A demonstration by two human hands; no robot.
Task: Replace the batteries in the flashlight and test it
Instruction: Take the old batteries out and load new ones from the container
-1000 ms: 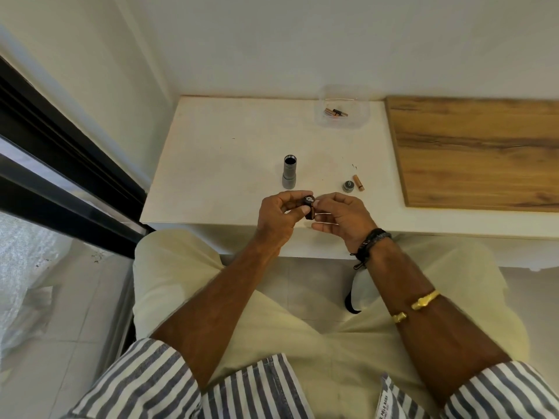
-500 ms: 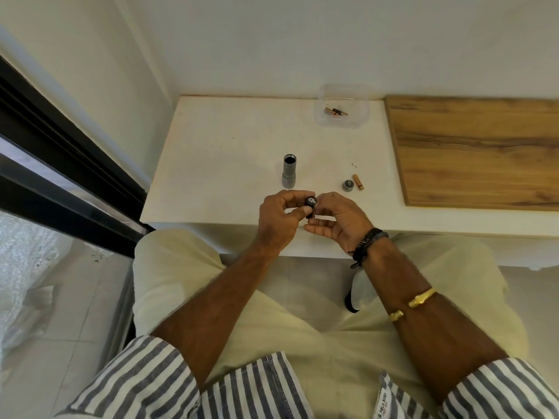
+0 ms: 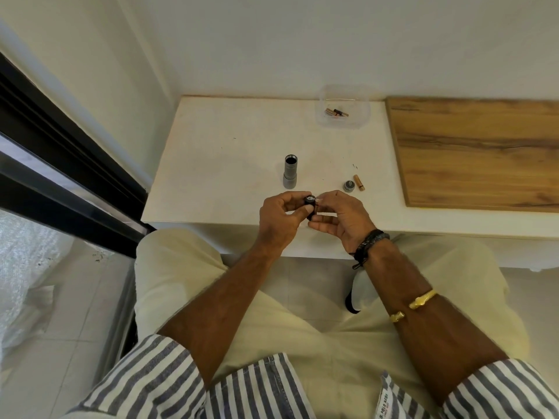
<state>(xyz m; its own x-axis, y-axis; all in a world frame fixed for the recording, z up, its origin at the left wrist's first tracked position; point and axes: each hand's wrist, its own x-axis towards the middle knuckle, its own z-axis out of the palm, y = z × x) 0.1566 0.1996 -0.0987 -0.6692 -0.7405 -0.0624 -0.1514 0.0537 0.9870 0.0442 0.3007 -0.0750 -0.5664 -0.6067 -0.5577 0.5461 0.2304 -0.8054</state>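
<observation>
The person sits at a white table (image 3: 230,164) and works just above its near edge, with the black battery holder (image 3: 310,204) pinched between the thumb and fingers of the left hand (image 3: 279,220). The right hand (image 3: 340,217) meets it from the other side, its fingertips closed at the holder's top end on something pale and small; whether that is a battery or a contact cannot be told. The flashlight body (image 3: 290,172) stands upright and open-mouthed on the table just beyond the hands, its tail cap (image 3: 348,186) and one loose battery (image 3: 359,182) lying side by side to the right, more batteries (image 3: 336,112) waiting in the clear tub (image 3: 361,116) near the wall. The step looks like loading or clearing the holder. Doing it well probably means keeping the left grip on the holder's sides so no slot is covered, matching each cell to its polarity mark, and pressing it fully home over the table, where a dropped cell would likely stay within reach.
</observation>
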